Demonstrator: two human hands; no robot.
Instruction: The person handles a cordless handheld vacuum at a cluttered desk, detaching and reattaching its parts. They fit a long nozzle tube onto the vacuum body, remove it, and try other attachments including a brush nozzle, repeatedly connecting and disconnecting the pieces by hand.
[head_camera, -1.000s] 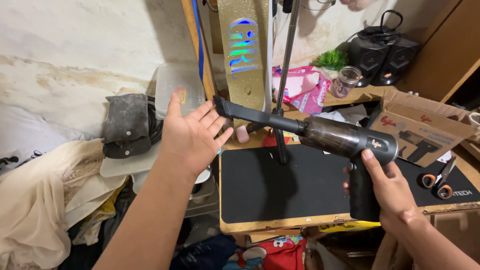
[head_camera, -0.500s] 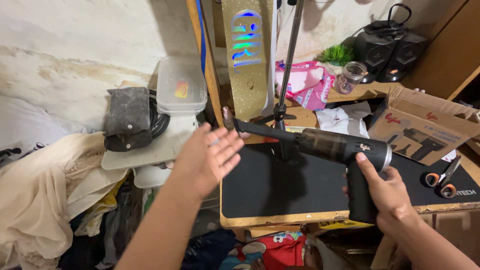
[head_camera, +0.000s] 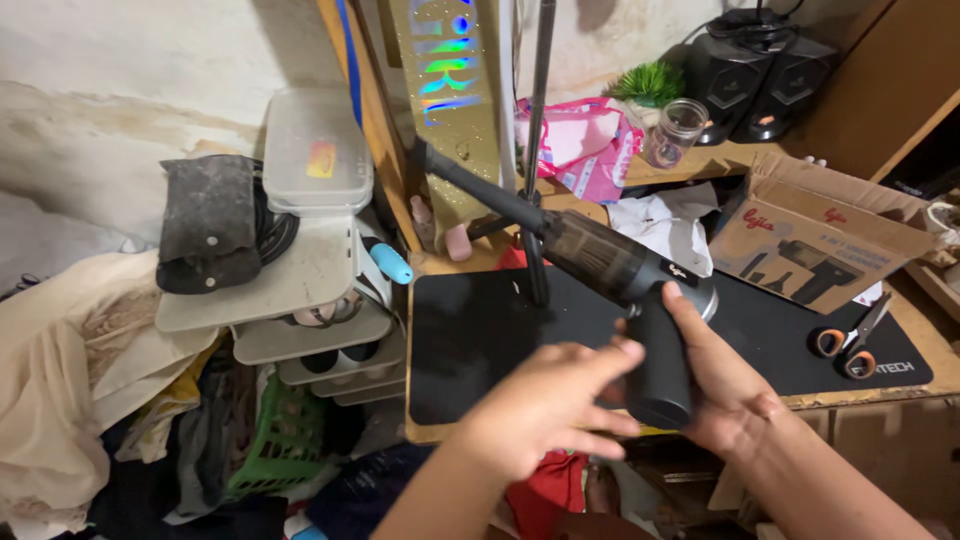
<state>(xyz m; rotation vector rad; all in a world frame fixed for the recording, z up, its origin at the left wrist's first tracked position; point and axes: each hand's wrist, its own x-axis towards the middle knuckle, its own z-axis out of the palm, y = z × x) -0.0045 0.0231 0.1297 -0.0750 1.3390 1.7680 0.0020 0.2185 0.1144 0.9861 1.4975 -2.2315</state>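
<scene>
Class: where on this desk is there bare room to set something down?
The black desk mat is bare left of the stand pole, and between the cardboard box and scissors. The back edge, by jar and speakers, is crowded.

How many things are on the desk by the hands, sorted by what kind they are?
Handheld vacuums, held in the right hand with the left hand beside it: 1
Scissors: 1
Cardboard boxes: 1
Glass jars: 1
Speakers: 2
Little green plants: 1
Total: 7
</scene>
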